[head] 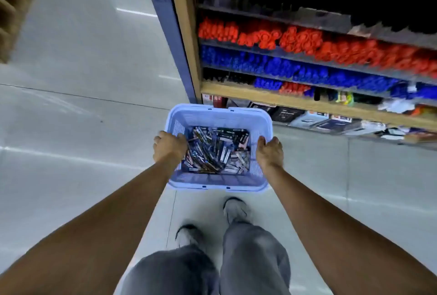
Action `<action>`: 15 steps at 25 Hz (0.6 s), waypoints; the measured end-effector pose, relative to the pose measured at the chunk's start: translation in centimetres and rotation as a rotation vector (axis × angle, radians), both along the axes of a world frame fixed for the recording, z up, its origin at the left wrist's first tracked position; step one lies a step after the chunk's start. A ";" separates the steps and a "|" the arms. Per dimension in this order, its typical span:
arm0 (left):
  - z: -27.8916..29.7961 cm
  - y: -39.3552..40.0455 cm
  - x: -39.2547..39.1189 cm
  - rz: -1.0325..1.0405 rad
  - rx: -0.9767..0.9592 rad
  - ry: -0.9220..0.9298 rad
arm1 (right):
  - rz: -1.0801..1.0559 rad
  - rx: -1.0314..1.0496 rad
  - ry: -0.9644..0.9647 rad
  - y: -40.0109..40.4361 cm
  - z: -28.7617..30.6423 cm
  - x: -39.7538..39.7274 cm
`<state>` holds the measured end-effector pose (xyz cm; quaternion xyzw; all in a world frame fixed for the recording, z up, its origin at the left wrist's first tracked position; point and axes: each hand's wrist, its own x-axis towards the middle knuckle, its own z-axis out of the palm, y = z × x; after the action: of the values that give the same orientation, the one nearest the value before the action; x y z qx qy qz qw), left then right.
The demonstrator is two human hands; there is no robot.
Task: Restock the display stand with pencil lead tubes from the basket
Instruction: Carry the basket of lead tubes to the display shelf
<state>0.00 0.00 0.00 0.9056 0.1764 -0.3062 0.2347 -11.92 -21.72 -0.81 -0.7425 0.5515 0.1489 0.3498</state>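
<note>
Both hands were on the basket (218,115), carried out in front at about waist level over the floor (71,129). Left hand (169,145) gripped the left rim, fingers curled over the edge into the inside. Right hand (269,150) gripped the right rim the same way, thumb on the inner side.

Pencil lead tubes (217,150) sat loose in a jumbled heap on the basket bottom, none taken out yet. Display stand (307,103) stood just ahead and to the right, with rows of red pens (295,39) and blue pens (283,67) on its tiers. Could not tell from this view which slot takes the leads. Frame was blurred.

Handling guess: basket is thin perforated plastic, light, likely flexes a bit, so a 2-hand hold at the side rims is the sane grip. Tubes look small, hard, smooth plastic and light; they'd slide and rattle if the basket tips. Leads inside are brittle, so no dropping. Pick each tube by a pinch across its long sides, or scoop a few at once.

Judged stage: start of task, basket needs parking near the stand to free 1 hand.
</note>
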 end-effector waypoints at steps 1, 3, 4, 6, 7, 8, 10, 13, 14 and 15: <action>-3.5 -0.9 0.2 0.002 0.029 0.021 | -0.037 -0.016 0.034 -0.6 -3.4 -0.3; -4.7 -0.3 1.1 0.070 0.083 0.051 | -0.080 -0.003 0.101 -1.1 -4.3 -0.2; -6.0 -0.3 1.3 0.104 0.067 0.059 | -0.099 0.031 0.107 -1.5 -5.4 -0.3; -8.7 -0.2 1.6 0.140 0.080 0.045 | -0.120 0.055 0.105 -2.3 -7.8 -0.2; -9.8 -0.3 1.7 0.144 0.099 0.028 | -0.129 0.042 0.097 -2.5 -8.8 -0.1; -10.2 -0.5 1.6 0.151 0.110 0.012 | -0.125 0.002 0.103 -2.4 -9.4 -0.1; -10.0 -0.6 1.2 0.169 0.138 -0.027 | -0.107 -0.094 0.136 -2.2 -9.6 -0.1; -6.6 0.0 -0.2 0.201 0.175 -0.121 | -0.020 -0.228 0.127 -1.5 -6.4 -0.2; -5.2 0.5 -0.5 0.209 0.170 -0.141 | 0.031 -0.255 0.112 -1.5 -4.9 -0.1; -3.1 1.4 -0.6 0.221 0.169 -0.156 | 0.079 -0.267 0.087 -1.2 -2.7 0.1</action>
<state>-0.64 1.42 -3.12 0.9181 0.2813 -0.1915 0.2031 -11.82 -22.96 -3.56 -0.7965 0.5513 0.1197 0.2175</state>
